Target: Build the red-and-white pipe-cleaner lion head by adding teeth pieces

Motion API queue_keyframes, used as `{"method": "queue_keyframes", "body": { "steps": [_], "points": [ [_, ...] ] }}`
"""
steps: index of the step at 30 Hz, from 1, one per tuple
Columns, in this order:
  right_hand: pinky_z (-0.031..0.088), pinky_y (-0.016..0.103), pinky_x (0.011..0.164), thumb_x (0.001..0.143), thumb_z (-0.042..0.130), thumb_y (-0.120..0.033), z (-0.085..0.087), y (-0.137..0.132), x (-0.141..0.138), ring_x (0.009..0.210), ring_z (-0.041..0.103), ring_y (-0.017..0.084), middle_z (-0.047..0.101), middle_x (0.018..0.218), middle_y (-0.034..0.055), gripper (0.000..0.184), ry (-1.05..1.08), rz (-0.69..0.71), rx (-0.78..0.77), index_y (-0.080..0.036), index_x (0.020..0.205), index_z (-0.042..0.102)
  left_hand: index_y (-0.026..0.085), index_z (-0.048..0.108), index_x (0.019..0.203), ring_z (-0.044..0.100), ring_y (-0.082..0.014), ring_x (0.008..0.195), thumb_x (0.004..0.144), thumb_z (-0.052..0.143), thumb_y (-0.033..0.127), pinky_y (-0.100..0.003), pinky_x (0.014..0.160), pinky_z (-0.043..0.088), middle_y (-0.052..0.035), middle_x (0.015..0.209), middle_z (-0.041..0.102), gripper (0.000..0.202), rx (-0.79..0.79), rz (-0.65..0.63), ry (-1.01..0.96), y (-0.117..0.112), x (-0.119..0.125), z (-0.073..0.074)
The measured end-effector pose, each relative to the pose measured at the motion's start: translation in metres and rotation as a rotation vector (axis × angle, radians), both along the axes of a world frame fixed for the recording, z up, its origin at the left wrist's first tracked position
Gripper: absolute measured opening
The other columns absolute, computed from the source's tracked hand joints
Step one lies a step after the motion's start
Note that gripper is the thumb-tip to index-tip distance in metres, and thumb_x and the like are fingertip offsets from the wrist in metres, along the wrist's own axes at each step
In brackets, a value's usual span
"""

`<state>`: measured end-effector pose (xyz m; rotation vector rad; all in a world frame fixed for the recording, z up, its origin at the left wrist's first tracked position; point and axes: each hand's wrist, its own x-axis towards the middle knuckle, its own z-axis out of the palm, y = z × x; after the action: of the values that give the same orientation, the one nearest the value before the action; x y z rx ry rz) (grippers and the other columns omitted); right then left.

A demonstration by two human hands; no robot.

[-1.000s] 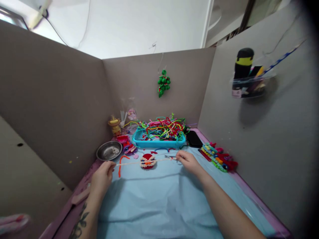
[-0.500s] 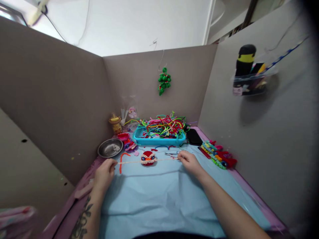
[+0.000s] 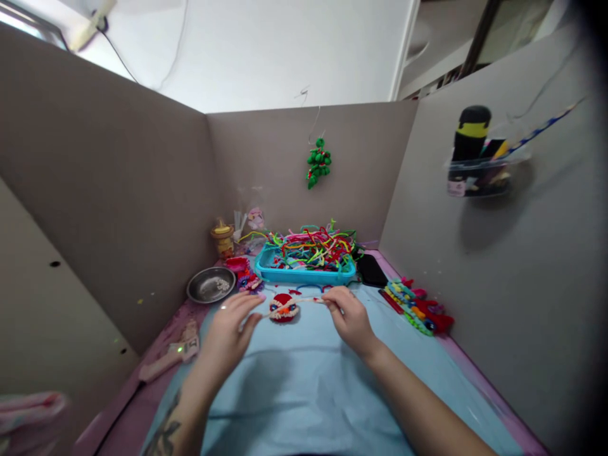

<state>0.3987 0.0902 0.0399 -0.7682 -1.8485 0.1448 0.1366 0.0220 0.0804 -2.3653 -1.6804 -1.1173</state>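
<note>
A thin cream pipe cleaner [image 3: 304,299] is stretched between my two hands. My left hand [image 3: 230,329] pinches its left end between thumb and fingers, while the right end is in the closed fingers of my right hand [image 3: 350,322]. Behind the strand, on the blue cloth, lies a round red fuzzy piece [image 3: 284,297] with blue eyes, an orange middle and cream trim. The strand crosses in front of it; whether they touch I cannot tell. The scissors seen earlier are hidden near my right hand.
A blue tray [image 3: 304,277] heaped with coloured pipe cleaners stands at the back. Left are a metal bowl [image 3: 202,288] and a pink glue gun [image 3: 164,364] with a green light. A black phone-like slab [image 3: 371,271] and finished fuzzy pieces [image 3: 418,307] lie right.
My hands have come closer together, the left one moving right and opening its palm more. The strand, taut and level before, now slants up to the right. The view has shifted slightly.
</note>
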Motion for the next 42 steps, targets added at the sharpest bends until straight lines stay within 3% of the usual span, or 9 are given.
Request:
{"method": "queue_keyframes", "body": {
  "steps": [4, 7, 12, 18, 23, 29, 32, 35, 42],
  "points": [
    [0.046, 0.036, 0.077, 0.085, 0.047, -0.015, -0.002, -0.005, -0.015, 0.082, 0.056, 0.02, 0.062, 0.083, 0.0061, 0.016, -0.018, 0.052, 0.063, -0.022, 0.09, 0.06, 0.021, 0.062, 0.106, 0.058, -0.0209, 0.097, 0.084, 0.05, 0.03, -0.035, 0.086, 0.045, -0.0086, 0.104, 0.066, 0.026, 0.024, -0.114, -0.018, 0.009, 0.054, 0.0],
    [0.046, 0.036, 0.077, 0.084, 0.049, -0.015, -0.004, -0.007, -0.02, 0.082, 0.057, 0.019, 0.063, 0.083, 0.0057, 0.016, 0.0, 0.078, 0.079, -0.023, 0.091, 0.061, 0.021, 0.064, 0.093, 0.061, -0.0177, 0.08, 0.087, 0.045, 0.028, -0.031, 0.077, 0.046, -0.0058, 0.087, 0.068, 0.022, -0.037, -0.119, -0.037, 0.02, 0.067, -0.012],
    [0.048, 0.033, 0.074, 0.085, 0.051, -0.024, -0.003, -0.009, -0.019, 0.087, 0.058, 0.02, 0.064, 0.09, 0.0072, 0.015, 0.067, 0.137, -0.085, -0.022, 0.095, 0.062, 0.019, 0.064, 0.086, 0.06, -0.0165, 0.078, 0.088, 0.045, 0.027, -0.028, 0.072, 0.046, -0.0062, 0.083, 0.066, 0.021, 0.025, -0.089, -0.053, 0.02, 0.063, -0.025],
    [0.047, 0.029, 0.066, 0.085, 0.05, -0.027, 0.005, -0.014, -0.02, 0.075, 0.057, 0.017, 0.062, 0.076, 0.0048, 0.017, 0.145, 0.204, -0.278, -0.02, 0.073, 0.06, 0.021, 0.065, 0.089, 0.06, -0.016, 0.081, 0.087, 0.047, 0.027, -0.027, 0.074, 0.046, -0.0067, 0.084, 0.065, 0.019, 0.068, -0.133, -0.111, 0.013, 0.063, -0.023],
    [0.047, 0.031, 0.07, 0.084, 0.051, -0.025, 0.003, -0.012, -0.019, 0.08, 0.057, 0.018, 0.061, 0.077, 0.0047, 0.013, 0.154, 0.232, -0.232, -0.021, 0.073, 0.059, 0.019, 0.064, 0.081, 0.057, -0.0135, 0.066, 0.086, 0.048, 0.03, -0.024, 0.062, 0.045, -0.0043, 0.075, 0.064, 0.02, -0.088, -0.175, -0.242, 0.013, 0.067, -0.022],
    [0.047, 0.033, 0.073, 0.084, 0.049, -0.021, -0.001, -0.013, -0.021, 0.079, 0.057, 0.018, 0.059, 0.076, 0.0041, 0.012, 0.149, 0.169, -0.167, -0.021, 0.075, 0.057, 0.017, 0.063, 0.075, 0.054, -0.0133, 0.062, 0.086, 0.048, 0.03, -0.024, 0.058, 0.041, -0.0031, 0.066, 0.059, 0.023, -0.073, -0.148, -0.221, 0.011, 0.07, -0.023],
    [0.045, 0.038, 0.082, 0.083, 0.051, -0.02, -0.002, -0.015, -0.022, 0.091, 0.056, 0.02, 0.06, 0.092, 0.0073, 0.01, 0.108, 0.101, -0.104, -0.022, 0.088, 0.06, 0.018, 0.061, 0.077, 0.056, -0.014, 0.065, 0.086, 0.046, 0.028, -0.024, 0.06, 0.042, -0.0044, 0.072, 0.062, 0.021, -0.036, -0.116, -0.169, 0.01, 0.071, -0.023],
    [0.041, 0.043, 0.089, 0.08, 0.056, -0.022, -0.002, -0.018, -0.022, 0.106, 0.05, 0.024, 0.054, 0.113, 0.0094, 0.024, 0.017, 0.029, -0.025, -0.025, 0.103, 0.06, 0.019, 0.06, 0.076, 0.057, -0.0143, 0.068, 0.086, 0.045, 0.027, -0.024, 0.061, 0.043, -0.005, 0.076, 0.063, 0.02, 0.0, -0.093, -0.139, 0.009, 0.072, -0.023],
    [0.043, 0.042, 0.084, 0.08, 0.055, -0.019, -0.003, -0.021, -0.028, 0.102, 0.05, 0.023, 0.054, 0.108, 0.007, 0.011, 0.003, 0.053, 0.018, -0.026, 0.084, 0.063, 0.019, 0.059, 0.075, 0.056, -0.0146, 0.068, 0.086, 0.043, 0.026, -0.025, 0.06, 0.042, -0.0047, 0.073, 0.06, 0.021, -0.041, -0.092, -0.137, 0.01, 0.077, -0.025]
  ]
}}
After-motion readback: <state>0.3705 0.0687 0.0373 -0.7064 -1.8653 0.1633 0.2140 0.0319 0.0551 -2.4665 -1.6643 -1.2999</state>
